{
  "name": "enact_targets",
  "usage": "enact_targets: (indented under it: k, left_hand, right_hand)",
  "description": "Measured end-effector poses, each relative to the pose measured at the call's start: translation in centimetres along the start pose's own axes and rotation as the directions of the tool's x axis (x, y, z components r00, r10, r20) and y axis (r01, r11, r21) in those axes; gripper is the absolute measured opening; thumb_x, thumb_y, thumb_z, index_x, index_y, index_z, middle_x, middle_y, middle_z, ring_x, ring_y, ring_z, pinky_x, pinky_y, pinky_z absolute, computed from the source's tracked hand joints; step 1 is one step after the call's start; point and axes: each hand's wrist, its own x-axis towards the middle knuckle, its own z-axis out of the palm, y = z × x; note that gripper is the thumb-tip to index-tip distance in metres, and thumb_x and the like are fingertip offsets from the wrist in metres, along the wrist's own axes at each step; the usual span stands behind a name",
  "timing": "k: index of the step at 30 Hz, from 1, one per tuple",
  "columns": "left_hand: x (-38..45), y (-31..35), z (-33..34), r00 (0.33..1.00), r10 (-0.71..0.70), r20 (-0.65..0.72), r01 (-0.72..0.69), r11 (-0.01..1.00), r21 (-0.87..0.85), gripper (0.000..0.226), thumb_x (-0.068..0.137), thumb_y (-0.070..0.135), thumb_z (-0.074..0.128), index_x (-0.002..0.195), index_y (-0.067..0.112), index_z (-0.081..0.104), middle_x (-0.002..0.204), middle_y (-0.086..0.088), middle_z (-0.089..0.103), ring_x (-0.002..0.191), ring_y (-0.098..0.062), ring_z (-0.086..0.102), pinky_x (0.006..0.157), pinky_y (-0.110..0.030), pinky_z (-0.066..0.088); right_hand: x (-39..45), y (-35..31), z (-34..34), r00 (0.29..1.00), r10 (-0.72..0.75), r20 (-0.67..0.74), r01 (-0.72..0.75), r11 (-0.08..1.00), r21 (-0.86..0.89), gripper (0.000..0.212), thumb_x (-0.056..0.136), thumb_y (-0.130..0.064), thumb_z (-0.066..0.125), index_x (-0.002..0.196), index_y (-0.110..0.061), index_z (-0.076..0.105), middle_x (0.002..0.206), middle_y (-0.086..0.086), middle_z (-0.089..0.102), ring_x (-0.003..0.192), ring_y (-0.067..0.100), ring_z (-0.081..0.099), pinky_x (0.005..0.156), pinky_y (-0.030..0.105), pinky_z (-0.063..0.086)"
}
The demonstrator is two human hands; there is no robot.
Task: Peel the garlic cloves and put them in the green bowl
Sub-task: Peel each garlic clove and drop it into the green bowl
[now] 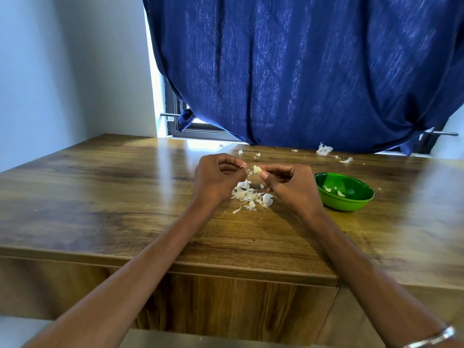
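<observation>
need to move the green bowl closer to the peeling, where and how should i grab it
Take the green bowl by its near-left rim, coming from the left with the right hand, which is beside it. The rim flares outward and is bare there; a thumb inside and fingers under the sloping wall should hold. Keep clear of the peeled cloves inside.

Peel pile (251, 196) on table (100, 197) between hands; bowl (344, 195) right of it, two cloves (340, 193) inside.

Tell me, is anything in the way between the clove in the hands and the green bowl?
Nothing visible blocks it. The right hand pinches the clove, and the bowl sits open just right of that hand, on the table. The peel pile lies below the hands, off that path.
</observation>
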Motion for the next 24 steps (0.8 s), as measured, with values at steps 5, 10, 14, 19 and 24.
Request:
enact_targets:
  k: [5,10,14,19,24]
  left_hand:
    - [0.06,-0.13,-0.04,0.998,0.049,-0.033,-0.048,0.998,0.052,0.012,0.081,0.003,0.082,0.087,0.011,0.076,0.081,-0.002,0.076,0.078,-0.018,0.075,0.075,-0.031,0.063]
    - [0.06,-0.09,0.01,0.999,0.049,-0.016,-0.048,0.997,0.059,0.018,0.089,-0.001,0.073,0.087,0.017,0.076,0.084,-0.003,0.077,0.072,-0.013,0.075,0.072,-0.026,0.062]
    - [0.09,-0.39,-0.03,0.996,0.086,-0.009,-0.084,0.986,0.142,0.021,0.089,-0.003,0.07,0.088,0.016,0.077,0.078,0.003,0.076,0.067,-0.008,0.074,0.067,-0.018,0.058]
    - [-0.35,-0.49,0.21,0.969,0.241,0.054,-0.247,0.925,0.289,0.009,0.092,0.011,0.073,0.098,0.012,0.078,0.07,0.015,0.069,0.067,0.007,0.069,0.069,-0.014,0.057]
    - [-0.59,-0.36,0.12,0.938,0.322,0.124,-0.344,0.846,0.407,0.013,0.085,0.005,0.079,0.092,0.016,0.081,0.085,0.003,0.078,0.074,-0.006,0.073,0.077,-0.024,0.057]
  right_hand:
    - [0.24,0.22,-0.12,0.999,-0.021,-0.024,0.019,0.996,-0.087,0.021,0.089,-0.016,0.072,0.108,-0.028,0.073,0.095,-0.015,0.072,0.082,0.001,0.069,0.073,0.02,0.058]
    - [0.38,0.34,-0.03,0.999,-0.032,-0.026,0.029,0.992,-0.122,0.023,0.088,-0.018,0.074,0.109,-0.027,0.074,0.1,-0.013,0.074,0.087,0.002,0.07,0.081,0.029,0.06]
    - [0.24,0.25,-0.15,0.998,-0.044,-0.046,0.038,0.991,-0.128,0.022,0.089,-0.017,0.074,0.109,-0.026,0.074,0.087,-0.022,0.069,0.082,-0.001,0.068,0.079,0.023,0.059]
    - [0.26,0.17,-0.15,0.992,-0.094,-0.086,0.078,0.983,-0.168,0.023,0.089,-0.015,0.074,0.11,-0.023,0.074,0.093,-0.018,0.069,0.083,-0.008,0.063,0.069,0.008,0.05]
    - [0.31,0.24,-0.35,0.984,-0.12,-0.13,0.098,0.981,-0.166,0.025,0.088,-0.013,0.074,0.111,-0.023,0.074,0.096,-0.019,0.067,0.079,-0.013,0.06,0.066,-0.002,0.044]
